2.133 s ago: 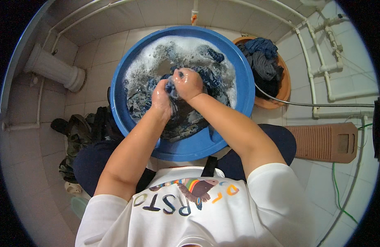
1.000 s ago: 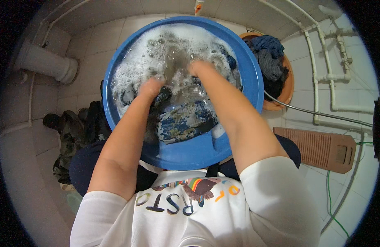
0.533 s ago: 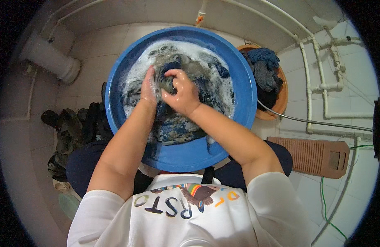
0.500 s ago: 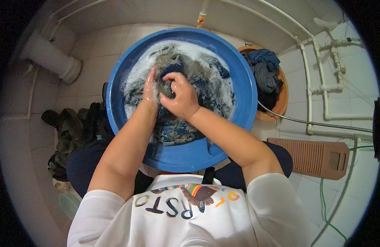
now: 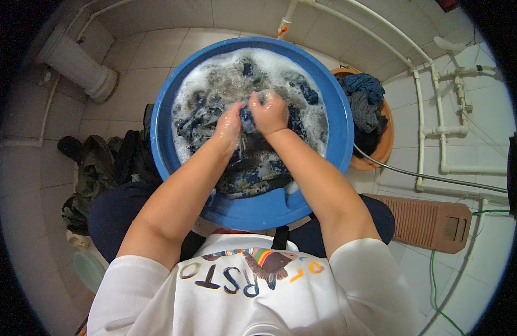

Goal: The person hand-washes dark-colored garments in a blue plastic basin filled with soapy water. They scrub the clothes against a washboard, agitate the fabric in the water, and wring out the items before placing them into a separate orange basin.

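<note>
A big round blue basin (image 5: pixel 157 120) holds foamy grey water and a soaked blue-grey camouflage garment (image 5: pixel 253 176). Over its middle, my left hand (image 5: pixel 230 121) and my right hand (image 5: pixel 270 113) are close together. Both are closed on a bunched, dark blue wet part of the garment (image 5: pixel 247 119) that shows between them. Water streaks down below my hands. My fingertips are partly hidden by the cloth and blurred. White suds (image 5: pixel 191 84) ring the soaked cloth.
An orange tub (image 5: pixel 386 140) with dark clothes (image 5: pixel 363 103) stands right of the basin. A brown washboard (image 5: pixel 420 221) lies at the right, near a green hose (image 5: pixel 433 280). Dark clothes (image 5: pixel 99 168) are heaped at the left. White pipes (image 5: pixel 420 123) line the wall.
Both hands have moved to the right over the basin. My left fingers, stretched out before, are now curled in on the cloth, and my right hand has closed more.
</note>
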Demonstrator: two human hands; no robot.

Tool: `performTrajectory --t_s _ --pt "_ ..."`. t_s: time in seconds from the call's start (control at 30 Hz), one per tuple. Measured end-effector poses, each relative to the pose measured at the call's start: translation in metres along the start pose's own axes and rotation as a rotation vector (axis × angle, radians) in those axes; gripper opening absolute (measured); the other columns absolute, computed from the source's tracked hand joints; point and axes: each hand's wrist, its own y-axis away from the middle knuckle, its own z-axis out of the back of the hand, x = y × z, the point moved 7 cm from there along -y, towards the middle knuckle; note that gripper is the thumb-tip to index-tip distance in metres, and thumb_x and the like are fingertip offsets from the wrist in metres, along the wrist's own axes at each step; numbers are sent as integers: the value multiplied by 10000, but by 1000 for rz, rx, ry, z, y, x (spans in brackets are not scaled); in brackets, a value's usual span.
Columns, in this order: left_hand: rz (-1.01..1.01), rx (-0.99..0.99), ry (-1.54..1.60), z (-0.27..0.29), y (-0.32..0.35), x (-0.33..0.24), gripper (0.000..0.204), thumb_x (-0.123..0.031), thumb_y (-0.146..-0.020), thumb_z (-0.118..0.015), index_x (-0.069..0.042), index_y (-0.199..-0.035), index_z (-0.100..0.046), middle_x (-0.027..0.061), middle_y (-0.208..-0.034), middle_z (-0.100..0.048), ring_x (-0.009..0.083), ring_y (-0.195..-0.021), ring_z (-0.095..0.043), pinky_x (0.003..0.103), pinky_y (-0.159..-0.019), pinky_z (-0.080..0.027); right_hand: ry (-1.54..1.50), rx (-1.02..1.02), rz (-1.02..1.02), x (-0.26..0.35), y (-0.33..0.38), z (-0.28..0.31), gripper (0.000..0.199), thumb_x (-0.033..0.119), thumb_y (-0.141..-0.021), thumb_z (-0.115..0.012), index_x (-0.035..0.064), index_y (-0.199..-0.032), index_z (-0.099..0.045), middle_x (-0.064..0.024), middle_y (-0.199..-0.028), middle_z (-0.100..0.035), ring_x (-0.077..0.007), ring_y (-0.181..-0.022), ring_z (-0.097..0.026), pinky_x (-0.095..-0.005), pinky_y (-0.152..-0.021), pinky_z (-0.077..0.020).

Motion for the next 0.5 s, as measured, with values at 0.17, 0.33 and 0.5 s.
performTrajectory --t_s 0.17,0.33,0.5 --pt "13 485 278 2 -13 20 305 -337 -844 -474 -61 -921 -577 65 -874 -571 166 -765 -530 319 -706 -423 -167 235 552 84 64 1 200 205 -645 -619 48 -590 -508 -144 -579 -492 -330 -559 -521 -384 -494 -420" --pt "57 164 173 -2 -21 17 289 -290 -850 -445 -41 -906 -581 55 -872 -576 163 -778 -532 295 -719 -418 -37 104 145 7 -4 -8 326 339 -711 -584 29 -624 -534 -195 -633 -528 -383 -610 -523 -442 -555 -425" --pt "-36 9 45 1 3 -10 349 -276 -834 -466 24 -979 -569 80 -947 -594 188 -845 -547 291 -791 -401 63 208 -17 -7 -17 -13 414 412 -748 -554 6 -668 -539 -232 -694 -537 -397 -669 -532 -458 -592 -417"
